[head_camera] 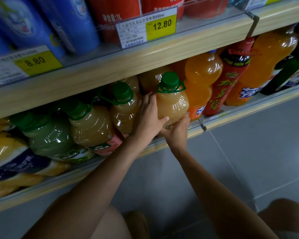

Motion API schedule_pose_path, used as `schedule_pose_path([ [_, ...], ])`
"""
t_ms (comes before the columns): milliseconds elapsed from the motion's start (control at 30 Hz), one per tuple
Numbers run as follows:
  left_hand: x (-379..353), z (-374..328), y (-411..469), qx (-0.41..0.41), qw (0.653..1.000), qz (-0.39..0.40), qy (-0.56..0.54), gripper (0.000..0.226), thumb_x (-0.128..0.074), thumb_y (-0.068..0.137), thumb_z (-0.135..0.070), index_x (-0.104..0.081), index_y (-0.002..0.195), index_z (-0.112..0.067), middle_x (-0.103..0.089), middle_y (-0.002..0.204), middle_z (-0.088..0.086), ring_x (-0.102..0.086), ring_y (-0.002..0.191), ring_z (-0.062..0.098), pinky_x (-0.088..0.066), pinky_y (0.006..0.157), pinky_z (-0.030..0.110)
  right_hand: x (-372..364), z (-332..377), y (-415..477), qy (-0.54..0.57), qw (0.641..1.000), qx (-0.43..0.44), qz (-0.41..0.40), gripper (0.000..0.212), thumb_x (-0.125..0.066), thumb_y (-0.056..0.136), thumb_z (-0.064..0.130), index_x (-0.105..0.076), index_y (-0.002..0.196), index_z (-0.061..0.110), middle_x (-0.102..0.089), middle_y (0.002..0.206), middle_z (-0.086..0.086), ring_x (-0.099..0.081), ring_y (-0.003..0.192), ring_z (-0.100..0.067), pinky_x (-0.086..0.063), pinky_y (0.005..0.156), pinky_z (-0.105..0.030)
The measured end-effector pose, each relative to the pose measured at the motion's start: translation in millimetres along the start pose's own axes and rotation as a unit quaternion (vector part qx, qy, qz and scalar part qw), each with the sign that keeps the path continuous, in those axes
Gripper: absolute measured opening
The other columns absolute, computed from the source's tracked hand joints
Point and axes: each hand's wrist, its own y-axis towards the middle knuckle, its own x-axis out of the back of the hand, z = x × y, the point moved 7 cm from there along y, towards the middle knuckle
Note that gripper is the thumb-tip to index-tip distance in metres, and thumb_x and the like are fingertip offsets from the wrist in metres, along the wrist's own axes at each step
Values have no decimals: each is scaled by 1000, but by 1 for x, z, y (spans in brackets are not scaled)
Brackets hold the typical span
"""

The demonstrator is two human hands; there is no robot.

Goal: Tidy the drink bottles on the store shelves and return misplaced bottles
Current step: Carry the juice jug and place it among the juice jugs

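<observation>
Hands at the lower shelf (pixel 248 112)! The left hand (pixel 149 116), arm stretched forward, has its grip curled round the amber juice bottle (pixel 173 102): fingers behind, thumb across the front. The bottle stands upright at the shelf's front edge, green cap on top. The right hand (pixel 177 129) cups its base from below, just beside the orange soda bottle (pixel 202 80).

Shelf price tags (pixel 160 25) read 12.80, 950ml, and 8.80 (pixel 35 61)

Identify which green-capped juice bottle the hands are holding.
The rightmost amber juice bottle, beside the orange soda bottle; the left hand and right hand both grip it.
</observation>
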Motion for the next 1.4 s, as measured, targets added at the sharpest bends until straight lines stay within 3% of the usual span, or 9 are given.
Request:
schedule_pose_path([
  [200, 1, 0, -1, -17, 999, 0, 34, 82, -73, 79, -32, -29, 144, -8, -30, 151, 6, -24, 138, 29, -23, 112, 35, 4, 2, -2, -106, 994, 5, 15, 99, -80, 61, 53, -30, 131, 4, -46, 127, -12, -50, 116, -28, -52, 81, -45],
  [467, 2, -12, -7, -3, 997, 12, 79, 81, -65, 86, -30, -19, 148, -7, -21, 156, 5, -22, 140, 27, -27, 110, 36, 24, 9, 2, -196, 970, 7, 143, 76, -69, 80, 43, -32, 133, 3, -44, 134, -15, -48, 120, -32, -47, 92, -49],
  [600, -2, -18, -15, 29, 995, 17, 89, 79, -61, 89, -28, -13, 149, -6, -14, 158, 5, -19, 142, 30, -25, 111, 36, 46, 24, -4, -266, 940, 68, 203, 64, -61, 87, 32, -33, 138, 3, -40, 143, -16, -44, 125, -36, -44, 96, -46],
  [733, 0, -26, -32, 29, 987, -14, 156, 73, -58, 92, -29, -18, 148, -6, -20, 156, 8, -26, 139, 29, -35, 106, 39, 77, 34, -16, -340, 910, 111, 212, 69, -57, 89, 39, -29, 144, 9, -45, 140, -15, -45, 123, -36, -43, 96, -44],
  [900, -15, -37, -65, 47, 959, 42, 278, 81, -55, 88, -49, -18, 147, -6, -20, 155, 13, -29, 136, 31, -37, 100, 42, 120, 44, -23, -434, 858, 162, 221, 57, -52, 89, 44, -39, 135, 11, -51, 130, -15, -46, 120, -34, -40, 98, -45],
  [1100, -35, -88, -87, -15, 935, 64, 349, 79, -51, 87, -55, -23, 145, -10, -29, 149, 14, -35, 131, 32, -35, 101, 43, 178, 55, -21, -509, 806, 213, 215, 54, -49, 88, 47, -44, 130, 12, -53, 129, -10, -45, 123, -31, -35, 104, -48],
  [1233, -40, -143, -81, -68, 937, 41, 340, 79, -53, 86, -56, -25, 144, -11, -32, 148, 12, -38, 129, 31, -36, 99, 43, 224, 61, -9, -519, 804, 226, 184, 53, -48, 88, 46, -44, 130, 13, -53, 130, -12, -44, 122, -31, -34, 103, -46],
  [1400, -36, -202, -52, -123, 943, -18, 307, 82, -52, 86, -55, -19, 147, -12, -24, 154, 12, -33, 135, 31, -32, 105, 44, 262, 68, 20, -482, 842, 198, 137, 51, -49, 88, 46, -46, 126, 12, -55, 125, -13, -47, 118, -32, -37, 98, -43],
])
